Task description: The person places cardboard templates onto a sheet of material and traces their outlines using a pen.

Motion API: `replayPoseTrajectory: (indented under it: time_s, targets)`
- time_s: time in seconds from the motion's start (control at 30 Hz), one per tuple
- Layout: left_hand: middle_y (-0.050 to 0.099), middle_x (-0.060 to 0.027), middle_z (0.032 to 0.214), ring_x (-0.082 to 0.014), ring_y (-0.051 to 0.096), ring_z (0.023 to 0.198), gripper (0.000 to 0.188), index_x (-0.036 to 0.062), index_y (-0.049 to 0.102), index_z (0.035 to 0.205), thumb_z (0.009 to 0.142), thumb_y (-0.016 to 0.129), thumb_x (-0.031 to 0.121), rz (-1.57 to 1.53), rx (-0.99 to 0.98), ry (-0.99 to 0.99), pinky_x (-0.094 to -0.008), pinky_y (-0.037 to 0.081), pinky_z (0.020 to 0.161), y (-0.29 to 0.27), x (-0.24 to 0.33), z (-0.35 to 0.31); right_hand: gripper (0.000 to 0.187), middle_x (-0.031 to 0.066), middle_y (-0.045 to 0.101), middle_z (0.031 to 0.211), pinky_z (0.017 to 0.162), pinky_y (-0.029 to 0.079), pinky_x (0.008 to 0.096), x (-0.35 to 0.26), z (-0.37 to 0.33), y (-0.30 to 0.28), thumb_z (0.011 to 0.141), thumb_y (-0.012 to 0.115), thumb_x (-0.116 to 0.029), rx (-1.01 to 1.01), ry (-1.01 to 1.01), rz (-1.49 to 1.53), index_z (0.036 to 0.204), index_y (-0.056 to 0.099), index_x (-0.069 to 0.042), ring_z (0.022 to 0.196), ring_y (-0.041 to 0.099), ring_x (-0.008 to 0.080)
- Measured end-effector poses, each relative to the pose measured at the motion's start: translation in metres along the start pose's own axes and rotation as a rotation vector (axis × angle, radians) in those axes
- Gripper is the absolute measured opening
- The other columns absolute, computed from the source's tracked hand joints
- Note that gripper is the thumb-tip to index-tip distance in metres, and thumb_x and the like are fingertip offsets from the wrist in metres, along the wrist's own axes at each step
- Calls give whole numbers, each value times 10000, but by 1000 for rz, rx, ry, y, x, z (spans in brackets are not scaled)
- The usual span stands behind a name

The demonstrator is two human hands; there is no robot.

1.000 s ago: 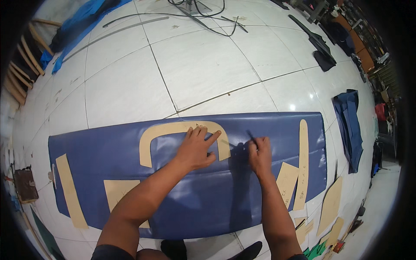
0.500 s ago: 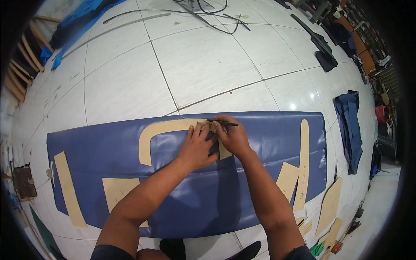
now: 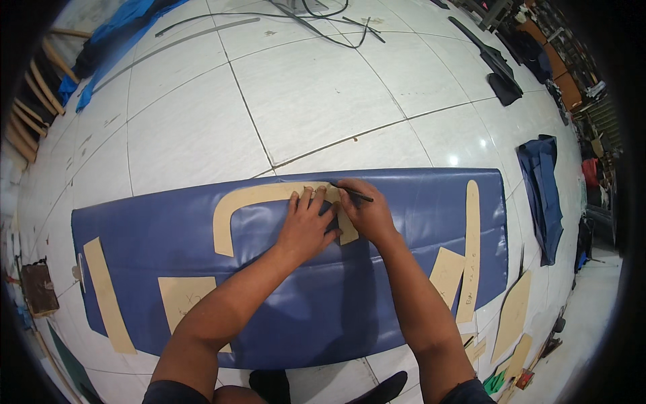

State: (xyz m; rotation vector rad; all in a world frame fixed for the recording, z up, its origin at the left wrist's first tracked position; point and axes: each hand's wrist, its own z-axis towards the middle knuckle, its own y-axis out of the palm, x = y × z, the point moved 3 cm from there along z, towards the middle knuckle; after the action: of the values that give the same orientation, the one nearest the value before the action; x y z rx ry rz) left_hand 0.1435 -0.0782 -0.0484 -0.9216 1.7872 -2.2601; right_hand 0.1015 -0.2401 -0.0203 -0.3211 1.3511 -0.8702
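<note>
A blue sheet of smooth, shiny material [image 3: 289,296] lies spread on the floor. On it rests a curved, arch-shaped tan template [image 3: 223,225], its right end partly covered by my hands. My left hand [image 3: 306,225] lies open across the arch, fingers spread and pressing on it. Pinched in my right hand [image 3: 369,214] is a dark pen [image 3: 356,193], its tip at the upper edge of the arch near the bend. Other flat tan templates are on the sheet: a strip [image 3: 108,293] at left, a panel [image 3: 185,296] under my left forearm, and a long rounded piece [image 3: 472,249] at right.
More tan templates [image 3: 513,313] lie on the tiles at lower right. Folded dark blue material [image 3: 540,195] rests beyond the sheet's right end. A brown box-like object [image 3: 39,286] sits at far left. Black cords [image 3: 323,30] trail across the floor ahead.
My right hand has moved slightly rightward along the arch's upper edge with the pen. The left hand stays on the template. The whole view has shifted a little.
</note>
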Motion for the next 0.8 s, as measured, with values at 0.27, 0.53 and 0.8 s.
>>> replayPoseTrajectory:
  time_s: [0.27,0.53,0.8]
  targets:
    - [456,-250,1503,-470,395,1392,569,115,654,1333,862,740,423,-6,33,-15,-650,314,1150,3,2,2,194,137,725,1065,862,562,444,5,-10,-5,894,724,-98,79,-129,-59,1083,701,-61,1007,680,370]
    - [455,-252,1504,-482,398,1391,604,144,626,1379,857,748,422,1,11,-43,-648,313,1153,-3,3,2,170,147,732,1011,811,574,444,-3,-22,-17,892,732,-66,43,-83,-168,1057,702,-40,948,699,370]
    - [449,-249,1509,-484,402,1390,618,151,606,1402,859,753,406,4,-10,-45,-640,321,1154,-6,6,4,179,135,725,1042,773,578,444,-5,-27,-24,887,736,-90,81,-77,-166,1059,694,-67,941,697,370]
